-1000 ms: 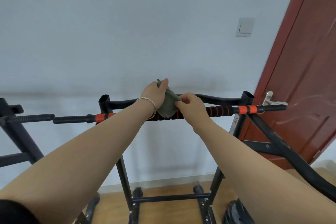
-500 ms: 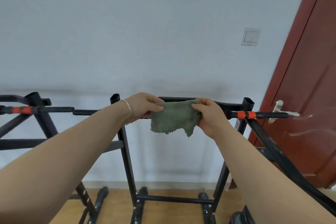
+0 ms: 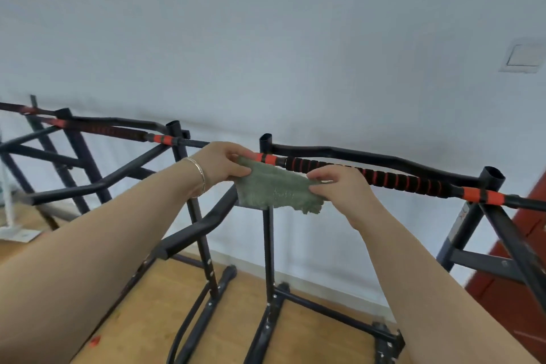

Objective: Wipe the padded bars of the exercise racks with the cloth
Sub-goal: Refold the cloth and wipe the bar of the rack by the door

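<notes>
Left hand grip: the left hand is closed on the upper left corner of the cloth, thumb and fingertips pinching the fabric.
Right hand grip: the right hand is closed on the cloth's right edge, thumb and forefinger pinching it, the other fingers curled beneath.
Cloth: a grey-green piece of terry fabric, stretched between the two hands; its lower edge hangs free and ragged, lowest at the right corner.
Cloth position: in front of the left end of the right rack's padded bar, at about bar height; whether the fabric touches the bar cannot be told.
Padded bar: black foam ringed with orange bands, running from an orange collar just beside the left hand down to the right, where two more orange collars sit near an upright.
Right rack: a black tube frame; a bent upper rail runs behind the padded bar between two open-topped uprights.
Left rack: a second black frame just beside the first, carrying its own black-and-orange bar, blurred, behind and left of the left hand.
Wrist: a thin metal bangle circles the left wrist.
Forearms: both are bare and reach in from the lower edge.
Surroundings: a pale wall with a switch plate at upper right; a wooden floor under the rack feet; the edge of a red-brown door at right.
</notes>
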`<action>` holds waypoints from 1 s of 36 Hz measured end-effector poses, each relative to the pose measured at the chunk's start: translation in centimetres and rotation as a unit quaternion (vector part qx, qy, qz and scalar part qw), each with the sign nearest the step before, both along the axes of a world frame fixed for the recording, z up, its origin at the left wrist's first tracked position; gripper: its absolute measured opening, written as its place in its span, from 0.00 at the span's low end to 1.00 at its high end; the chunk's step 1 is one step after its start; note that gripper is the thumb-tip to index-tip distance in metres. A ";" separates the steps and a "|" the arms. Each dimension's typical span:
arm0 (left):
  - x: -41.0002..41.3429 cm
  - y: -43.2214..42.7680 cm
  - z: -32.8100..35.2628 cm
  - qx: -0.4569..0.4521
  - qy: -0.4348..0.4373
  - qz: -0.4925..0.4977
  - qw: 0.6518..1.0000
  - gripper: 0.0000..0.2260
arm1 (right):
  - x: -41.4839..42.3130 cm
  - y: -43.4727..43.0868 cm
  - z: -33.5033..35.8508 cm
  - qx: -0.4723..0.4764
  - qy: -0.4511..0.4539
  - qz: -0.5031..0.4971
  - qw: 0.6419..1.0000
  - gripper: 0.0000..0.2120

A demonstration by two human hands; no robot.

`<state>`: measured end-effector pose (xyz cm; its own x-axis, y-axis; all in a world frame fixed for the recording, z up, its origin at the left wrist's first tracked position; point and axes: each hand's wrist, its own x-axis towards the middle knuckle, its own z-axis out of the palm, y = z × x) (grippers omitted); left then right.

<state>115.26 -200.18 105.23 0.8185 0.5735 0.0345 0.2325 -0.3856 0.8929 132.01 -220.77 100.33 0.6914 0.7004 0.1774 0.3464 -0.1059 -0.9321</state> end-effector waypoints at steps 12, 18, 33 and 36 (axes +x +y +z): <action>-8.0 5.9 -1.7 0.131 0.054 0.119 0.983 0.10 | -6.6 7.1 0.0 -0.024 0.049 0.009 0.998 0.05; -8.0 9.3 -4.7 0.053 0.002 0.118 0.992 0.13 | -8.7 11.0 -1.9 0.061 0.248 -0.025 0.966 0.07; -4.8 12.1 -12.3 0.023 0.037 0.090 0.995 0.13 | -11.0 13.7 -7.8 0.070 0.327 -0.176 0.926 0.03; -4.8 12.5 -13.7 0.013 0.056 0.084 0.995 0.13 | -11.0 13.9 -9.0 0.050 0.326 -0.196 0.923 0.04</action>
